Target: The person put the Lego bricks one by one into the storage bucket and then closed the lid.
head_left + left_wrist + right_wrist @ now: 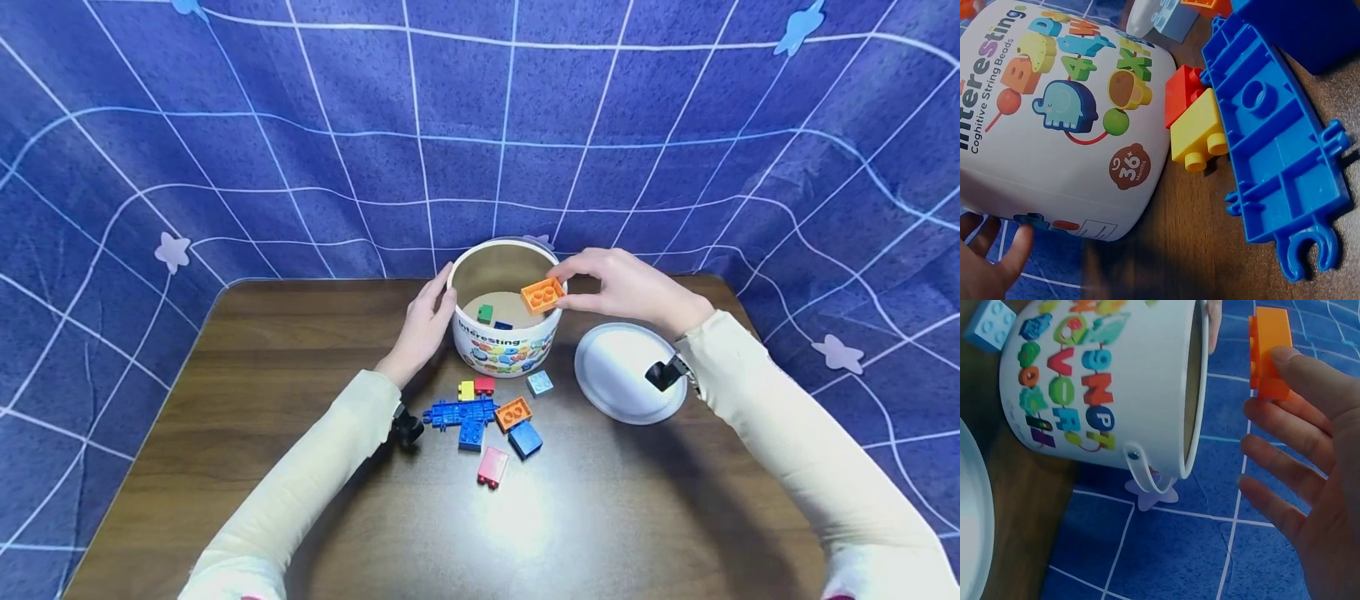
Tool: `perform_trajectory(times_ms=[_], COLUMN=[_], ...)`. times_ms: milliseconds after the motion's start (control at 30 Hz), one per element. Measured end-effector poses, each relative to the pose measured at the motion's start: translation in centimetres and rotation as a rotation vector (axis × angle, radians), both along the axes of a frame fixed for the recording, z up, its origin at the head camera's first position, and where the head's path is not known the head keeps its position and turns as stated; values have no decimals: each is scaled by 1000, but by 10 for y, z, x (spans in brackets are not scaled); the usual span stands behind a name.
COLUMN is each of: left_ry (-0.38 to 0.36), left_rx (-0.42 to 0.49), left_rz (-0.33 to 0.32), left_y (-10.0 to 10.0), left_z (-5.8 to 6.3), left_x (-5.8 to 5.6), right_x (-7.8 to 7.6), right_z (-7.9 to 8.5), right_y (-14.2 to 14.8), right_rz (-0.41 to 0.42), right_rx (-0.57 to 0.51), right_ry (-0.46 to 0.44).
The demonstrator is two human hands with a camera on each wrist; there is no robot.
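My right hand pinches an orange toy brick between thumb and fingers, over the right side of a white bucket's mouth. In the right wrist view that brick is above the rim, the other fingers spread. The bucket stands upright, printed with colourful letters and animals. Against its left side rests my left hand, fingers extended along the wall; in the left wrist view only some fingers show. Inside the bucket lie a green brick and a dark blue piece.
Before the bucket lie a blue wheelless wagon base, yellow and red bricks, a light blue brick, another orange brick, blue bricks and a pinkish-red brick. A white lid lies right. Blue cloth hangs behind.
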State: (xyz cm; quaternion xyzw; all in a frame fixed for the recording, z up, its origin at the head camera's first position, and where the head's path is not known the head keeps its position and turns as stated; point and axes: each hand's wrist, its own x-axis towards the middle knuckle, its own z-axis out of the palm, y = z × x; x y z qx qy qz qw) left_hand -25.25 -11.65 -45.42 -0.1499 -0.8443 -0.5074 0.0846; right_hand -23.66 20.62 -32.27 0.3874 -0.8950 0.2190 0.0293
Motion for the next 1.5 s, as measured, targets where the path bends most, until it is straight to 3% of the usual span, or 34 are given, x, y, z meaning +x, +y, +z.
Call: perform_trajectory(times_ms=[500,933,1500], left_ry=[10,0,13], left_rx=[-19,-9,-8], left_rz=[-4,-9,-10], left_y=[-2,-2,-2], left_z=[0,-2,-3], left_x=[-3,-3,-3], right_x=[-35,-53,-67], right_z=[-2,-11,-15], right_y=[-14,-21,-32], right_rz=[-49,-98,-88], right_rx=[-13,17,34], right_ry=[-54,-94,-88])
